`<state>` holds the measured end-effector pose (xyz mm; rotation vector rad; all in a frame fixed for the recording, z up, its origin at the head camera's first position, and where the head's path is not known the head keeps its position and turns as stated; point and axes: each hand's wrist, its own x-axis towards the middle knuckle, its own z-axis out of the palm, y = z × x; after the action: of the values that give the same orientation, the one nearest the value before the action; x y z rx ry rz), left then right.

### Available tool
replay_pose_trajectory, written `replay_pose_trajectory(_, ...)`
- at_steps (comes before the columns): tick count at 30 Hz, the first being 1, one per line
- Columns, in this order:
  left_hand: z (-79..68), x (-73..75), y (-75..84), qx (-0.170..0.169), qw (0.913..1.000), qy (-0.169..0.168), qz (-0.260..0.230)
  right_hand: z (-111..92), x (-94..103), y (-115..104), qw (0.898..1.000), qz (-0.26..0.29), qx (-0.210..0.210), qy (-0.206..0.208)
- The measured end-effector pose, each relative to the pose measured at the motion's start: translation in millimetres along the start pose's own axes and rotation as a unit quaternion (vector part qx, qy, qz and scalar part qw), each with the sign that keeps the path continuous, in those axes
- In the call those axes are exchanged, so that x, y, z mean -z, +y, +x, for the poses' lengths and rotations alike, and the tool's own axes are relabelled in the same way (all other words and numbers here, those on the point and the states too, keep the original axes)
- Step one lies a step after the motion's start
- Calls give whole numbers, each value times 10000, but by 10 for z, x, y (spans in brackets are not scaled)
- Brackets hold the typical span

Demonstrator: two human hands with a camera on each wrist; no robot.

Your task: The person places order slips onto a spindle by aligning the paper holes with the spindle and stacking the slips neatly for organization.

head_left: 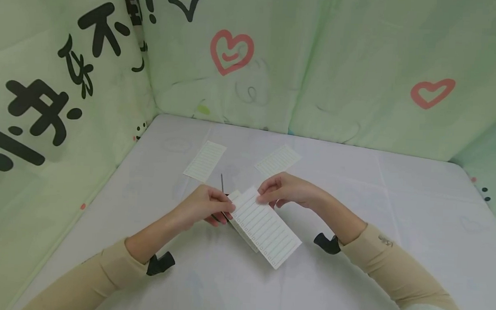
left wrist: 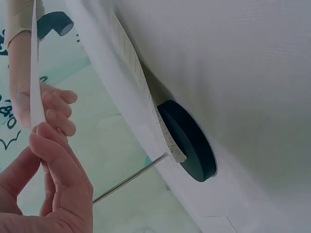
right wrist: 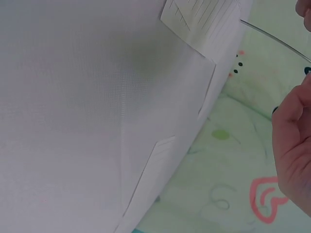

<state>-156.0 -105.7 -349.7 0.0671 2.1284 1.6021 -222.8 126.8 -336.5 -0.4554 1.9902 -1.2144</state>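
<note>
Between both hands is a white lined card (head_left: 271,235), seen edge-on in the left wrist view. My left hand (head_left: 207,206) pinches its upper left corner between thumb and fingers. The right hand (head_left: 289,191) pinches the upper right edge. Under the held card stands a bill spike, its thin metal rod (left wrist: 131,178) rising from a round dark base (left wrist: 197,145). Another lined card (left wrist: 141,77) lies tilted against that base, the rod passing through its end. In the head view, the held card hides most of this lower card.
Two more lined cards lie farther back on the white table (head_left: 333,290), one at left (head_left: 205,160) and one at right (head_left: 278,160). Green printed curtains (head_left: 358,63) stand along the back and sides. Black straps (head_left: 161,263) hang at both wrists.
</note>
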Motion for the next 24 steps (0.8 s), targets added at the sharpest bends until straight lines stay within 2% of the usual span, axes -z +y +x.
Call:
replay_pose_trajectory(8, -13, 63, 50, -153, 9996, 228, -16, -76, -15, 19, 9999, 36, 114, 68)
replay_pose_trajectory(18, -21, 321, 255, -302, 9973, 674, 19, -248, 4, 87, 9995, 7, 255, 162)
replay_pose_trajectory(24, 24, 437, 293, -223, 9973, 690, 106, -294, 38, 115, 9990, 175, 368, 166)
